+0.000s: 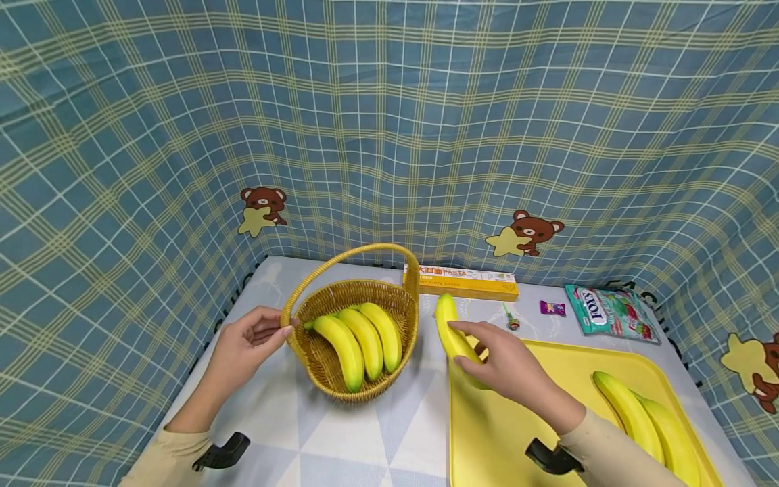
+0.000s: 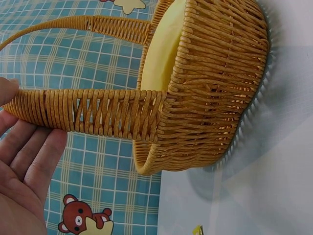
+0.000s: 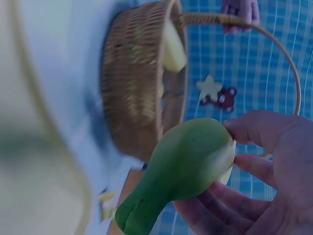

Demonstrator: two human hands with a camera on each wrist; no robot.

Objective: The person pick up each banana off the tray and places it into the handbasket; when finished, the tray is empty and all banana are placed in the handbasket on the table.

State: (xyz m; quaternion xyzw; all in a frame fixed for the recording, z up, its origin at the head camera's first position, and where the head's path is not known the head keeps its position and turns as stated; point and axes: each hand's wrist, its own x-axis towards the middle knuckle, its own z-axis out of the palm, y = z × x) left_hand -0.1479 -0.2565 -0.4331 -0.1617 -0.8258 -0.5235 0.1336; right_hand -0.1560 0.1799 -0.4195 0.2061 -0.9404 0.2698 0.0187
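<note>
My left hand (image 1: 252, 341) pinches the left side of the handle (image 2: 107, 112) of a brown wicker basket (image 1: 320, 365). Three yellow bananas (image 1: 365, 338) lie side by side inside it. To the right of the basket, my right hand (image 1: 505, 358) grips another banana (image 1: 449, 325) between thumb and fingers, held over the near-left corner area of a yellow tray's far edge. In the right wrist view this banana's green stem end (image 3: 137, 210) points down and left, away from the palm. Two more bananas (image 1: 633, 419) rest at the tray's right side.
The yellow tray (image 1: 505, 439) fills the right front of the table. Behind it are a pasta box (image 1: 468, 287), a small lollipop (image 1: 512, 321), a purple sweet (image 1: 552, 308) and a teal FOX'S bag (image 1: 611, 314). A plaid curtain (image 1: 389, 135) encloses the table.
</note>
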